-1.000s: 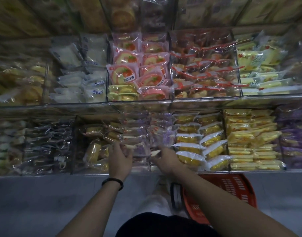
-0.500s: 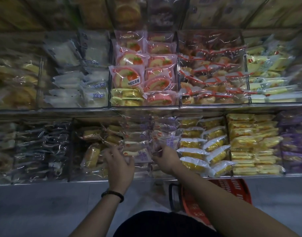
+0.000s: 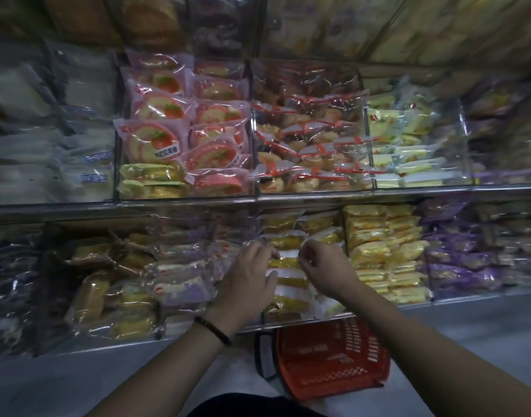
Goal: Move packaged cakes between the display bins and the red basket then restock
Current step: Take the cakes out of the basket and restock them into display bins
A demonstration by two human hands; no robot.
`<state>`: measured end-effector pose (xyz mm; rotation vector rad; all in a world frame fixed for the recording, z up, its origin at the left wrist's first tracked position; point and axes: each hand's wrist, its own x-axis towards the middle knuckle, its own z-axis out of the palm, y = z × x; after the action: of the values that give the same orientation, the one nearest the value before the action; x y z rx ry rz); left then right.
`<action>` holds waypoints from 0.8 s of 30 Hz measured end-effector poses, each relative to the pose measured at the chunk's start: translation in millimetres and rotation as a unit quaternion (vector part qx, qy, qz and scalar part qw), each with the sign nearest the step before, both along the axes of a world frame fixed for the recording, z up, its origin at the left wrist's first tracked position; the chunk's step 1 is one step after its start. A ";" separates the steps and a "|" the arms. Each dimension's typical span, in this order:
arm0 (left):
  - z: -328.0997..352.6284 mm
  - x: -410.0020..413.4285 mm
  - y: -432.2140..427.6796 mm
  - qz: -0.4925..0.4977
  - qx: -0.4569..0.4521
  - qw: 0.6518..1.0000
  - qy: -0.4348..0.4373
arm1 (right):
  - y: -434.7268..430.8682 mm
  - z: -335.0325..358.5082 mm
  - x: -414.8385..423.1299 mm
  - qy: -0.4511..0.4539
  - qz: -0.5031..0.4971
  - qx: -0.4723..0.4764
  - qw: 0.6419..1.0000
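While inside bin rim, hands apart.

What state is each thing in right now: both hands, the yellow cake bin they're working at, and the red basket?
left hand, open, fingers spread flat on the yellow cake packs.
right hand, fingers curled at a wrapper edge; grip unclear.
yellow cake bin, stocked, packs stacked in rows.
red basket, on the floor below the bins; contents unclear.
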<state>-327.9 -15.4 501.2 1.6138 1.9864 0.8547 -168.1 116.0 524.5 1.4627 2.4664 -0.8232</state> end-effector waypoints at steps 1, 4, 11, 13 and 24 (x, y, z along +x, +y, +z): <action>-2.7 5.0 12.7 -0.021 -0.007 1.000 0.017 | 12.6 1.2 8.7 -0.025 0.014 0.027 0.999; -9.8 16.0 50.9 -0.050 -0.030 0.990 0.129 | 47.1 1.7 27.9 -0.099 0.078 0.104 0.987; 3.1 38.5 124.9 -0.019 -0.171 0.936 0.307 | 93.0 -15.1 34.6 -0.146 0.214 0.166 0.952; -1.9 45.7 136.5 -0.009 -0.221 0.923 0.315 | 99.4 -23.8 31.3 -0.137 0.223 0.155 0.953; -40.7 34.2 157.4 -0.006 -0.151 0.896 0.418 | 125.9 -64.4 24.9 -0.082 0.213 0.154 0.961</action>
<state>-293.7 142.0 460.5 1.9729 2.4671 -0.2431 -143.1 241.9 460.1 0.9592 2.7127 -0.2339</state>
